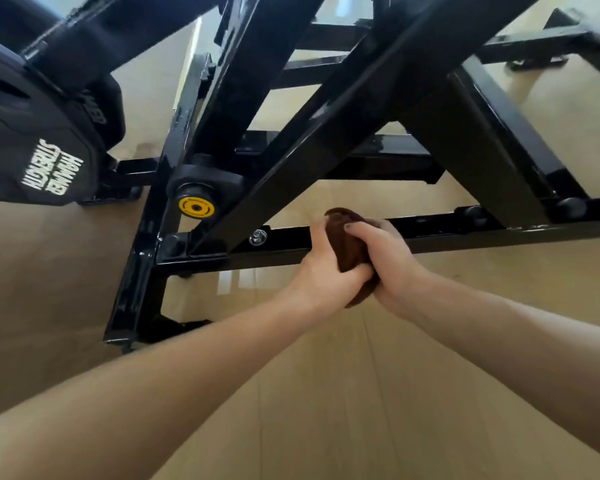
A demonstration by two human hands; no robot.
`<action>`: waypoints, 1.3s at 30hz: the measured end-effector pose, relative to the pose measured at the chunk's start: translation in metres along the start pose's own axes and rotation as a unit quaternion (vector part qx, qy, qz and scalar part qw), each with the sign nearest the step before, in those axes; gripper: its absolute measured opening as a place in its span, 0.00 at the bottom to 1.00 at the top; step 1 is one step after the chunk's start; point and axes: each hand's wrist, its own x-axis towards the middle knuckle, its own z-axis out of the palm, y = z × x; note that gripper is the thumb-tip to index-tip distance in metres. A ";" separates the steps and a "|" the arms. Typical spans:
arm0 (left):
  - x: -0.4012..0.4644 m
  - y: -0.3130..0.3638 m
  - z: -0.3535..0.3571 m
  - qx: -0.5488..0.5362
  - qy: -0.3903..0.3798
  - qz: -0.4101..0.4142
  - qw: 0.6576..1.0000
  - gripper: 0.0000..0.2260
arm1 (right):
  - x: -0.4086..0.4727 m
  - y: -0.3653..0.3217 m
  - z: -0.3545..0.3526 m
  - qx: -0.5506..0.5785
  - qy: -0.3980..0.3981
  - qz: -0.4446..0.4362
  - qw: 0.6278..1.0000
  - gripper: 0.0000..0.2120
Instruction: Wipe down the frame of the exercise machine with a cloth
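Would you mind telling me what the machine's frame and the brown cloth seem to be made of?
Frame: likely steel tubing with glossy black paint, judging by sharp reflections and square edges. Brown cloth: soft, matte fabric, bunched between the left hand and right hand; the weave is unclear.

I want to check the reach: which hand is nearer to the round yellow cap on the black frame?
Left. The left hand holds the brown cloth on the side toward the round yellow cap; the right hand is beyond the cloth, farther away.

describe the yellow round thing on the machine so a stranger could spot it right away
Start at the black steel machine frame and follow its low horizontal bar leftward past the silver bolt. Just above the corner sits a yellow round cap, the only bright-coloured part there.
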 end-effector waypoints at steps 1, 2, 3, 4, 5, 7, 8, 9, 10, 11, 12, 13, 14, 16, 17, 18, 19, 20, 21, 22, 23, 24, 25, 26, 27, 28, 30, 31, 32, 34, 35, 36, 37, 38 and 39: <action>-0.005 -0.002 0.001 0.004 -0.013 0.014 1.000 0.39 | 0.003 0.001 -0.003 -0.006 0.012 -0.010 1.000 0.15; -0.009 -0.002 -0.001 0.016 -0.020 0.035 0.999 0.40 | 0.007 0.000 -0.005 -0.011 0.016 -0.027 0.999 0.15; -0.013 -0.001 -0.006 0.047 -0.013 0.063 0.997 0.40 | 0.012 -0.003 -0.007 -0.020 0.016 -0.052 0.998 0.13; -0.016 0.000 -0.014 0.097 0.011 0.097 0.991 0.38 | 0.016 -0.008 -0.008 -0.034 0.020 -0.083 0.996 0.13; -0.018 0.003 -0.024 0.165 0.057 0.148 0.973 0.32 | 0.020 -0.012 -0.010 -0.063 0.034 -0.126 0.989 0.13; -0.021 0.013 -0.045 0.296 0.176 0.317 0.883 0.16 | 0.028 -0.018 -0.013 -0.180 0.082 -0.242 0.950 0.14; -0.020 0.017 -0.057 0.325 0.221 0.398 0.829 0.10 | 0.030 -0.019 -0.014 -0.243 0.095 -0.294 0.920 0.14; -0.016 0.021 -0.070 0.328 0.258 0.447 0.791 0.07 | 0.031 -0.016 -0.012 -0.294 0.090 -0.331 0.892 0.16; -0.008 0.025 -0.082 0.320 0.296 0.461 0.773 0.08 | 0.032 -0.011 -0.009 -0.338 0.069 -0.352 0.870 0.17; 0.002 0.029 -0.092 0.315 0.339 0.450 0.764 0.11 | 0.033 -0.003 -0.005 -0.391 0.046 -0.367 0.843 0.19; 0.013 0.031 -0.097 0.319 0.381 0.419 0.760 0.15 | 0.034 0.005 0.002 -0.454 0.024 -0.381 0.805 0.20; 0.023 0.032 -0.096 0.330 0.406 0.380 0.763 0.18 | 0.034 0.012 0.012 -0.523 0.006 -0.394 0.756 0.21; 0.030 0.030 -0.090 0.339 0.407 0.348 0.773 0.22 | 0.034 0.019 0.022 -0.578 -0.010 -0.414 0.704 0.23; 0.038 0.022 -0.068 0.336 0.393 0.315 0.796 0.26 | 0.034 0.027 0.037 -0.627 -0.037 -0.455 0.631 0.24; 0.041 0.019 -0.060 0.331 0.403 0.314 0.794 0.27 | 0.035 0.028 0.040 -0.631 -0.040 -0.469 0.617 0.24; 0.044 0.016 -0.056 0.324 0.421 0.317 0.786 0.27 | 0.038 0.029 0.041 -0.631 -0.041 -0.479 0.609 0.23; 0.047 0.015 -0.055 0.317 0.438 0.326 0.776 0.28 | 0.040 0.029 0.039 -0.636 -0.044 -0.485 0.598 0.23; 0.050 0.013 -0.056 0.312 0.450 0.339 0.765 0.29 | 0.043 0.028 0.034 -0.648 -0.050 -0.491 0.581 0.23; 0.052 0.012 -0.057 0.310 0.457 0.352 0.755 0.29 | 0.045 0.026 0.028 -0.663 -0.055 -0.493 0.561 0.22; 0.054 0.010 -0.058 0.309 0.462 0.362 0.748 0.29 | 0.046 0.025 0.019 -0.676 -0.057 -0.492 0.546 0.22; 0.056 0.009 -0.058 0.306 0.464 0.368 0.745 0.29 | 0.048 0.023 0.008 -0.683 -0.056 -0.487 0.541 0.21; 0.057 0.009 -0.057 0.302 0.464 0.366 0.748 0.29 | 0.048 0.021 -0.006 -0.684 -0.049 -0.480 0.547 0.20; 0.056 0.010 -0.055 0.298 0.463 0.360 0.753 0.29 | 0.048 0.020 -0.023 -0.681 -0.038 -0.470 0.560 0.19; 0.055 0.010 -0.054 0.295 0.464 0.353 0.757 0.28 | 0.047 0.018 -0.040 -0.675 -0.020 -0.461 0.577 0.19; 0.054 0.011 -0.054 0.292 0.464 0.347 0.761 0.27 | 0.045 0.015 -0.057 -0.664 0.003 -0.452 0.595 0.19; 0.054 0.011 -0.053 0.289 0.462 0.343 0.765 0.26 | 0.043 0.013 -0.075 -0.654 0.028 -0.445 0.611 0.19; 0.053 0.012 -0.053 0.289 0.458 0.338 0.770 0.26 | 0.040 0.011 -0.102 -0.642 0.080 -0.434 0.627 0.18; 0.053 0.012 -0.054 0.289 0.457 0.336 0.771 0.27 | 0.039 0.010 -0.109 -0.638 0.108 -0.425 0.633 0.18; 0.053 0.012 -0.054 0.290 0.457 0.335 0.771 0.27 | 0.039 0.010 -0.111 -0.633 0.138 -0.411 0.642 0.18; 0.053 0.012 -0.054 0.290 0.461 0.338 0.768 0.26 | 0.040 0.011 -0.103 -0.615 0.196 -0.370 0.668 0.17; 0.054 0.011 -0.054 0.288 0.464 0.341 0.765 0.26 | 0.041 0.013 -0.096 -0.608 0.219 -0.354 0.676 0.17; 0.055 0.011 -0.053 0.287 0.468 0.344 0.762 0.26 | 0.041 0.015 -0.089 -0.605 0.230 -0.345 0.680 0.17; 0.056 0.011 -0.052 0.286 0.473 0.346 0.759 0.26 | 0.041 0.016 -0.083 -0.612 0.225 -0.347 0.674 0.17; 0.057 0.011 -0.052 0.285 0.478 0.346 0.755 0.26 | 0.040 0.017 -0.078 -0.628 0.205 -0.358 0.660 0.17; 0.058 0.010 -0.051 0.285 0.482 0.346 0.752 0.26 | 0.039 0.019 -0.071 -0.645 0.176 -0.376 0.641 0.17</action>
